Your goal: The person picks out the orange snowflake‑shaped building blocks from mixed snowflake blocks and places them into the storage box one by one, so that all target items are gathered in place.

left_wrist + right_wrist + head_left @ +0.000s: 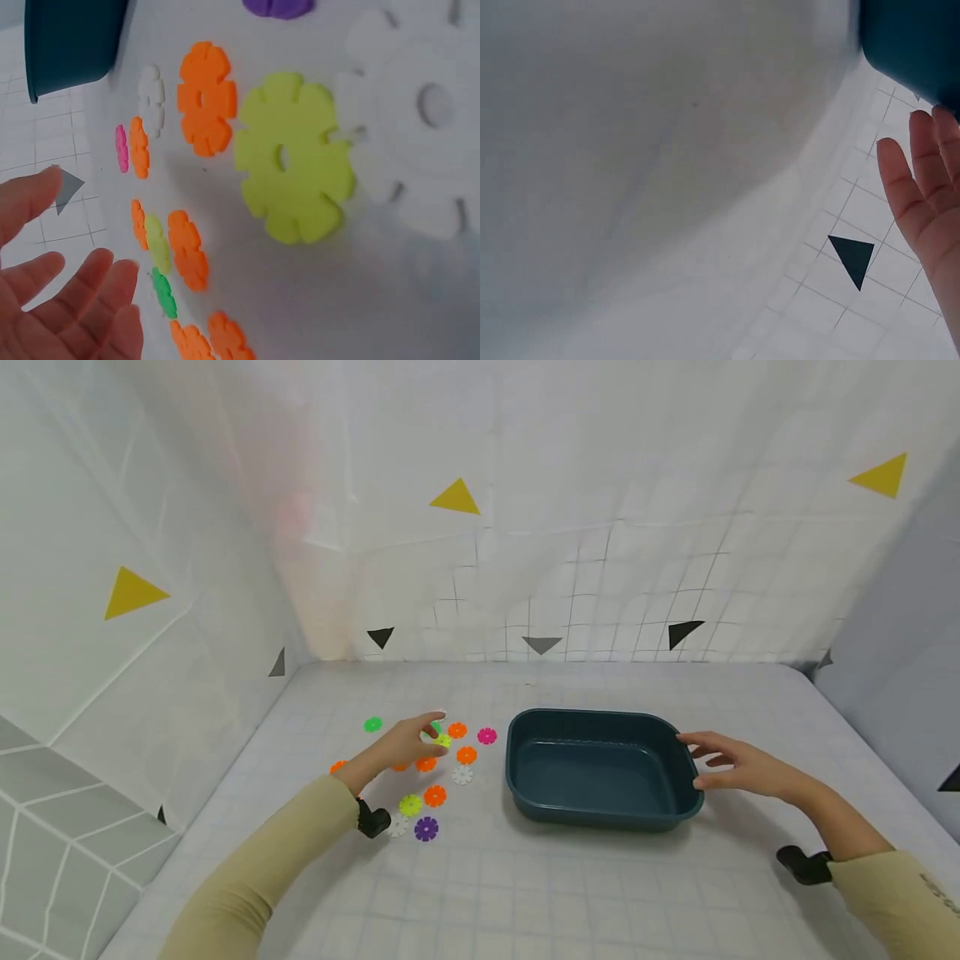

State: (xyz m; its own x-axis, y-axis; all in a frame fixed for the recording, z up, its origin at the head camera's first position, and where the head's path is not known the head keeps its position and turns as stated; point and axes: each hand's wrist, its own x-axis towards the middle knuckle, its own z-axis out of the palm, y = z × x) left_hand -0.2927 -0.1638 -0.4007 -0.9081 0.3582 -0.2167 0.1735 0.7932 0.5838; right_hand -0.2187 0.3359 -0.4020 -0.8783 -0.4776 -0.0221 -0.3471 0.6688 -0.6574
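Several flower-shaped plastic discs in orange, yellow-green, white, green, pink and purple lie scattered over the left part of the table. My left hand [405, 743] hovers above them with fingers loosely bent and thumb apart, holding nothing. Just past its fingertips in the head view is a yellow-green disc [442, 741]. A nearer yellow-green disc [294, 157] shows large in the left wrist view, beside an orange disc [207, 99]. To the right sits a dark teal basin [600, 768] with nothing in it. My right hand [742, 767] is at the basin's right end, its fingertips right at the rim.
The white table [570, 893] has a faint grid. Behind it hangs a white sheet [570, 568] with yellow and black triangles, and side sheets stand left and right. A purple disc [426, 829] lies nearest the front, and a pink disc [487, 736] nearest the basin.
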